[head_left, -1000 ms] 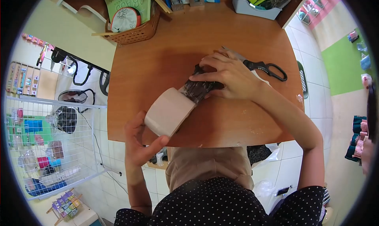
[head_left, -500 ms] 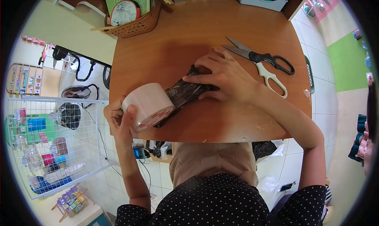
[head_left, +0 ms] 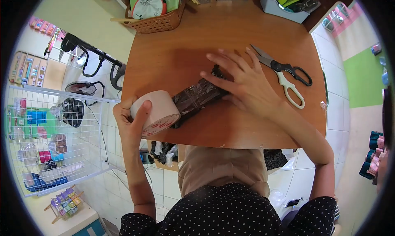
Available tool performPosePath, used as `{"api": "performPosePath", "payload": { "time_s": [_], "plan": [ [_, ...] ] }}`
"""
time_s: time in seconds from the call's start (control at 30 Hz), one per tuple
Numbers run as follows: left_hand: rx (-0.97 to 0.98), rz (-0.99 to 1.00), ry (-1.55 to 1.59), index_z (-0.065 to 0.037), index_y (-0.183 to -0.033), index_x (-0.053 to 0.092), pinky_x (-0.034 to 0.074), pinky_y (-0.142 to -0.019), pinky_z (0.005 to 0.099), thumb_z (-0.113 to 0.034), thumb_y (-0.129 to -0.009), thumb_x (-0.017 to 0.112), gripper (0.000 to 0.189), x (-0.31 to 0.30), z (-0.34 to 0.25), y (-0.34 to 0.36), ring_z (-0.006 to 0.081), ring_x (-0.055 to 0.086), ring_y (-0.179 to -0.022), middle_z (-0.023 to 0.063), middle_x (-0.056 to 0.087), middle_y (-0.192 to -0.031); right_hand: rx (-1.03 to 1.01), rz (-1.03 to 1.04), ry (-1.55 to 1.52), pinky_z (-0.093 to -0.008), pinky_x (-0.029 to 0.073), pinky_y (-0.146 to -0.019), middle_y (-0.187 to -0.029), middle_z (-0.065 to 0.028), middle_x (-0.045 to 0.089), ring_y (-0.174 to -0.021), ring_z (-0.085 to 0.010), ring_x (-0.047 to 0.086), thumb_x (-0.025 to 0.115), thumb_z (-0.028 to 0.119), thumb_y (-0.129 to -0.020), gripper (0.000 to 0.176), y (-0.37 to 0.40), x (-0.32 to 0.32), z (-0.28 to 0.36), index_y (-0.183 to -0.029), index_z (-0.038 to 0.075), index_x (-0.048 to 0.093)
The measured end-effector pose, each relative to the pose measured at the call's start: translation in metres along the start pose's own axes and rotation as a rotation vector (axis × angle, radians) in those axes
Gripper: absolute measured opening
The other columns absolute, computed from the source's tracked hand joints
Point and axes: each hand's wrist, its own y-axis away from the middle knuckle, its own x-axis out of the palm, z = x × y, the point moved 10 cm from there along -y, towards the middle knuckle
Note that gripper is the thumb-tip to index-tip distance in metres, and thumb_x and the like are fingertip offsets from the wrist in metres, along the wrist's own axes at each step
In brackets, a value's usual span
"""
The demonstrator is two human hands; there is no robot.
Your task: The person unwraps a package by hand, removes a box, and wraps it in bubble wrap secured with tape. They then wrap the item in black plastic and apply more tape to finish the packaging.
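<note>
My left hand (head_left: 133, 114) grips a wide roll of packing tape (head_left: 157, 110), its thumb on the outer face and its fingers around the far side. Right beside the roll, a package wrapped in black plastic (head_left: 199, 96) lies slantwise on the table, with shiny tape over its surface. Over the package's far end, my right hand (head_left: 242, 81) has its fingers spread, the thumb and lower fingers close to the plastic. Scissors with one black and one white handle (head_left: 284, 71) rest on the table to the right of that hand, blades parted.
A brown woven basket (head_left: 160, 22) with a green packet and a round pouch stands at the table's back left. At the back right sits a grey bin (head_left: 284, 7) of tools. A white wire rack (head_left: 57, 141) stands left of the wooden table (head_left: 173, 42).
My right hand has loosened and its fingers have spread up off the black package. The left hand still holds the tape roll. The whole view has shifted slightly.
</note>
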Motion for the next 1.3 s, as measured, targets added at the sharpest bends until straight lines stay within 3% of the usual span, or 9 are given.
{"api": "performPosePath", "payload": {
  "time_s": [0.1,0.3,0.5,0.7,0.87,1.0,1.1,1.17,1.3],
  "plan": [
    [-0.012,0.008,0.021,-0.008,-0.058,0.039,0.022,-0.046,0.0193,-0.016,-0.078,0.068,0.036,0.001,0.003,-0.001,0.0005,0.031,-0.053,-0.0068,0.036,-0.055,-0.128,0.005,0.354,-0.057,0.023,-0.101,-0.136,-0.0027,0.038,-0.129,-0.0212,0.029,0.067,0.029,-0.071,0.061,-0.006,0.002,0.026,-0.128,0.021,0.046],
    [0.008,-0.069,0.039,-0.005,-0.06,0.044,0.026,-0.046,0.0194,-0.013,-0.076,0.069,0.031,0.001,-0.001,0.002,0.0018,0.035,-0.053,-0.0051,0.04,-0.057,-0.219,0.086,-0.014,-0.0575,0.02,-0.103,-0.139,-0.0035,0.035,-0.133,-0.0226,0.024,0.06,0.029,-0.077,0.062,0.005,0.023,0.03,-0.132,0.012,0.039],
    [-0.009,-0.062,0.04,-0.004,-0.06,0.044,0.027,-0.046,0.0191,-0.012,-0.075,0.069,0.03,-0.003,0.006,0.005,0.0018,0.036,-0.053,-0.0048,0.041,-0.057,0.71,-0.065,-0.404,-0.0382,0.04,-0.094,-0.118,-0.0172,0.051,-0.11,-0.0336,0.05,0.057,0.009,-0.075,0.048,0.116,-0.048,-0.117,-0.12,-0.004,0.048],
    [-0.038,-0.105,0.137,-0.004,-0.059,0.046,0.027,-0.045,0.0184,-0.013,-0.076,0.068,0.029,-0.002,0.007,0.004,0.0011,0.037,-0.053,-0.004,0.043,-0.056,0.73,-0.006,0.013,-0.035,0.045,-0.079,-0.094,-0.0185,0.056,-0.086,-0.0318,0.056,0.062,0.008,-0.068,0.041,0.131,-0.065,-0.117,-0.106,-0.007,0.056],
    [-0.13,0.043,0.06,0.0,-0.068,0.051,0.031,-0.05,0.018,-0.017,-0.075,0.066,0.024,-0.001,0.014,0.001,0.0043,0.043,-0.055,0.0007,0.049,-0.061,0.899,-0.06,-0.344,-0.0287,0.047,-0.067,-0.074,-0.0088,0.057,-0.07,-0.0174,0.057,0.055,0.003,-0.074,0.023,0.155,-0.061,-0.132,-0.094,-0.007,0.056],
    [-0.08,0.032,0.047,-0.003,-0.063,0.048,0.027,-0.046,0.0176,-0.018,-0.076,0.063,0.026,0.002,0.011,0.0,0.0033,0.039,-0.05,-0.001,0.045,-0.057,1.052,-0.004,-1.241,-0.0258,0.048,-0.071,-0.091,-0.0065,0.058,-0.081,-0.012,0.057,0.062,0.015,-0.081,0.027,0.18,-0.037,-0.053,-0.1,-0.001,0.05],
    [-0.049,-0.037,0.068,-0.004,-0.059,0.047,0.025,-0.044,0.0181,-0.015,-0.076,0.067,0.029,-0.002,0.011,0.0,0.0007,0.036,-0.05,-0.0044,0.044,-0.055,0.657,0.495,-1.641,-0.0257,0.047,-0.072,-0.094,-0.0078,0.054,-0.083,-0.0125,0.055,0.064,0.039,-0.081,0.048,0.172,0.0,0.036,-0.105,0.002,0.044],
    [-0.033,-0.026,0.082,-0.004,-0.059,0.046,0.025,-0.044,0.0182,-0.015,-0.076,0.067,0.029,-0.004,0.011,0.001,0.0008,0.035,-0.05,-0.0046,0.043,-0.054,0.769,0.58,-1.896,-0.026,0.045,-0.067,-0.091,-0.0072,0.051,-0.078,-0.0125,0.053,0.054,0.058,-0.079,0.061,0.159,0.016,0.077,-0.103,0.003,0.044],
    [-0.047,-0.037,0.093,-0.004,-0.059,0.046,0.025,-0.044,0.018,-0.014,-0.076,0.067,0.029,-0.002,0.009,0.002,0.001,0.034,-0.05,-0.0046,0.043,-0.054,0.64,0.611,-1.835,-0.0247,0.041,-0.061,-0.084,-0.0053,0.047,-0.07,-0.0115,0.049,0.038,0.073,-0.078,0.072,0.14,0.034,0.098,-0.096,0.003,0.044]
  ]
}}
